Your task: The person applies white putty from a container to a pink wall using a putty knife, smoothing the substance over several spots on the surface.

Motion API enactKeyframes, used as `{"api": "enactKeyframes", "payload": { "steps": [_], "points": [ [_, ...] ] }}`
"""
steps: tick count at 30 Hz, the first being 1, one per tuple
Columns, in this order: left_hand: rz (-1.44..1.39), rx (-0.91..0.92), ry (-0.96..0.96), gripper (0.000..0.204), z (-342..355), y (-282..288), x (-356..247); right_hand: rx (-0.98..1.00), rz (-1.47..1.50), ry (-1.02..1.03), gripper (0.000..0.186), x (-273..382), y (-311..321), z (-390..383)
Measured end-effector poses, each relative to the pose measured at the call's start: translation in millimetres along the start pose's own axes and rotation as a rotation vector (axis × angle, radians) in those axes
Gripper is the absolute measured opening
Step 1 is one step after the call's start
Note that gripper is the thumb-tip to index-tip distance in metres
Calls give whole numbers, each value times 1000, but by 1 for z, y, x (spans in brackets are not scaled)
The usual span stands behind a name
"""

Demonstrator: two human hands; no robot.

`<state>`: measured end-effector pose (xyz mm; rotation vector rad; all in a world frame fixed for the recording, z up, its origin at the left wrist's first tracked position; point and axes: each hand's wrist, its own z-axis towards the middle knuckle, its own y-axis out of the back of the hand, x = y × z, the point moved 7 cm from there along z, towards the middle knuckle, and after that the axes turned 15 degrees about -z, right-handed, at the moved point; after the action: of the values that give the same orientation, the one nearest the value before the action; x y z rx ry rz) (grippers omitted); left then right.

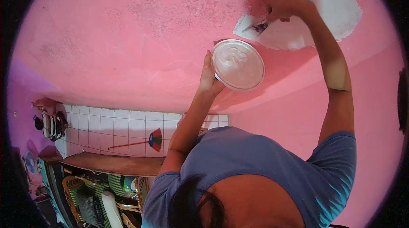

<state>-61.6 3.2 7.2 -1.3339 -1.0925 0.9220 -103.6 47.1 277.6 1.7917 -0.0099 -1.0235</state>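
My left hand (208, 77) grips a round, pale lid (248, 78) from its left edge, holding it tilted close to the pink wall (140, 57). A lump of white paste (234, 56) lies on the lid. Up and to the right, my right hand (284, 3) is closed round what looks like a putty knife (260, 27), only partly showing. Its dark part sits against the left end of a white coated patch (330, 8) on the wall. The fingers on the handle are mostly hidden by the hand.
Rough, pitted paint (191, 2) marks the wall left of the patch. Below are a tiled floor (115, 121), a broom (155, 139) with a red and blue head, a wooden ledge (98, 161), and carved seats (72, 185) with green striped cushions. A fan (30, 162) stands far left.
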Motion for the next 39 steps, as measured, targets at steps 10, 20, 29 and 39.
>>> {"api": "enactKeyframes", "payload": {
  "steps": [10,20,29,39],
  "points": [
    [-33,13,61,58,6,5,6,425,-20,-375,23,-65,33,-17],
    [-6,2,16,58,-1,-4,2,273,14,-236,23,-36,-23,8],
    [-42,-7,32,57,0,5,-1,51,-15,57,21,1,-7,17],
    [-11,11,31,61,2,3,2,41,-60,-49,23,9,10,35]
  ]
}}
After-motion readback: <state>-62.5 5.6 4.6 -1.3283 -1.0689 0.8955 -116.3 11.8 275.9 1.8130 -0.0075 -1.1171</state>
